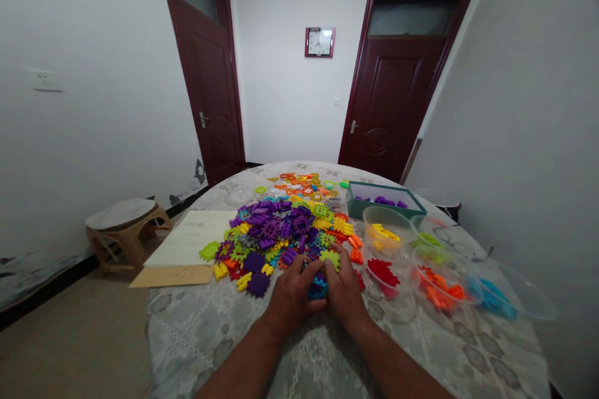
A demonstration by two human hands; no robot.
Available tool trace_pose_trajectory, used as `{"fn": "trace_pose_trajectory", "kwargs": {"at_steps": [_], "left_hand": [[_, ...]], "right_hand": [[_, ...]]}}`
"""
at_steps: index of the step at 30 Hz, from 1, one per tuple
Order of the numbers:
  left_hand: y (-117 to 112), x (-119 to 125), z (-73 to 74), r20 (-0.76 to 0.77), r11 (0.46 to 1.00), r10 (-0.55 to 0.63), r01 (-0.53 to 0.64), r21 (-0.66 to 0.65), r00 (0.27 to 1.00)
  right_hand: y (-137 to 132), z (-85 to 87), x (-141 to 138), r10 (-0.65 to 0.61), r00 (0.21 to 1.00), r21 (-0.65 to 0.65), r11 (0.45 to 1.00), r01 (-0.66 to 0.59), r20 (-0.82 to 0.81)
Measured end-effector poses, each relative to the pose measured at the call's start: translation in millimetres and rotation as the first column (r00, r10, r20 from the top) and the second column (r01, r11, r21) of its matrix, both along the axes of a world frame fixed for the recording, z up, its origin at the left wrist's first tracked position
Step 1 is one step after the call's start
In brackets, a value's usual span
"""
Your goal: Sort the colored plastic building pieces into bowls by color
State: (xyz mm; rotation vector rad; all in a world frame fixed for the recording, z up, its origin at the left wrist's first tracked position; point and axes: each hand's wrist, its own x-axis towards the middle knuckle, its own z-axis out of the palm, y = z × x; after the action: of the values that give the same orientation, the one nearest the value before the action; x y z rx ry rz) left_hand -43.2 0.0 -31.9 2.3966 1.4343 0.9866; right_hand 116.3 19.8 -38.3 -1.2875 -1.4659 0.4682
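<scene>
Close to the near edge of a pile of plastic gear-shaped building pieces (269, 227), my two hands are together over the table. My left hand (291, 292) is closed around a blue building piece (318, 288), its thumb and fingers curled in. From the other side, my right hand (345, 283) grips the same blue piece, which is mostly covered by the fingers. A yellow-green gear piece (330, 258) shows at the right fingertips; whether it is held or lies behind them, I cannot tell. Purple pieces top the pile, with yellow, green and red ones around.
Clear plastic bowls hold yellow pieces (384, 235), red pieces (384, 272), orange pieces (440, 290) and blue pieces (496, 299). Behind them stands a green-rimmed box (416, 201) with purple pieces. Pale board (187, 237) lies left. A stool (126, 224) stands beside the table.
</scene>
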Motion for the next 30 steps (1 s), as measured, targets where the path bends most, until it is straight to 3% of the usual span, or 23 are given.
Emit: {"fn": "trace_pose_trajectory", "kwargs": {"at_steps": [5,9,16,18,21,24,26,30], "left_hand": [[4,-1,1.2,0.192,0.999,-0.024,0.032,-0.039,0.981],[7,-2,6.3,0.382,0.987,-0.047,0.102,-0.126,0.923],[5,5,31.7,0.653,0.890,0.208,0.137,-0.435,0.728],[6,11,34.7,0.743,0.863,0.289,0.172,-0.475,0.604],[9,24,34.1,0.865,0.795,0.416,0.348,-0.496,0.282],[14,40,33.5,0.850,0.705,0.526,0.566,-0.428,-0.013],[16,50,34.7,0.792,0.643,0.600,0.658,-0.392,-0.115],[15,61,35.4,0.707,0.581,0.678,0.735,-0.349,-0.201]], "right_hand": [[3,-1.2,-1,-0.010,0.995,-0.114,0.993,-0.001,-0.095],[4,-0.4,-3,0.015,0.979,-0.126,0.991,-0.041,-0.202],[7,4.3,-4,-0.014,0.955,-0.174,0.984,-0.040,-0.297],[6,6.3,-5,-0.021,0.956,-0.160,0.987,-0.027,-0.292],[1,9.7,-6,-0.017,0.966,-0.115,0.993,-0.013,-0.257],[-4,12.5,-8,0.005,0.985,-0.009,1.000,-0.006,-0.175],[-7,13.2,-8,0.023,0.995,0.089,0.996,-0.014,-0.102],[-8,11.5,-4,0.036,0.998,0.265,0.963,-0.047,0.046]]}}
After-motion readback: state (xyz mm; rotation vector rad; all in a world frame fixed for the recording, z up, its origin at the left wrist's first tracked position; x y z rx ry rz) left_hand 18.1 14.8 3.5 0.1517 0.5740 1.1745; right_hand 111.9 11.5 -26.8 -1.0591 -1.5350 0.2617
